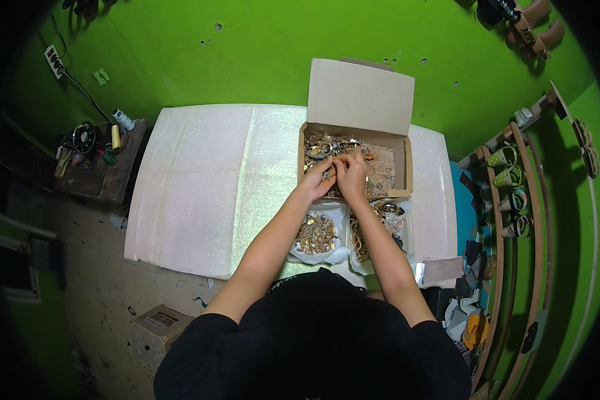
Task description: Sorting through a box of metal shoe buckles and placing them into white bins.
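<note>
My left hand (319, 180) and my right hand (351, 175) meet over the open cardboard box (409, 167), fingertips together. Both are closed in a pinch; whatever lies between the fingers is too small to make out. Small gold and silver metal pieces (321, 145) fill the left part of the box, while bare cardboard bottom shows at its right. Below the box, a white plastic-lined container (341, 255) holds a heap of small gold-coloured pieces (315, 235). Beside it, partly covered by my right forearm, a second white container (361, 268) carries chains and rings (388, 209).
The box's lid (360, 93) stands raised against the green wall. A pale shiny sheet (187, 187) covers the table. A grey ribbed piece (441, 269) lies at the right front edge. Sandals hang on a wooden rack (507, 267); thread spools (117, 138) stand on a side table.
</note>
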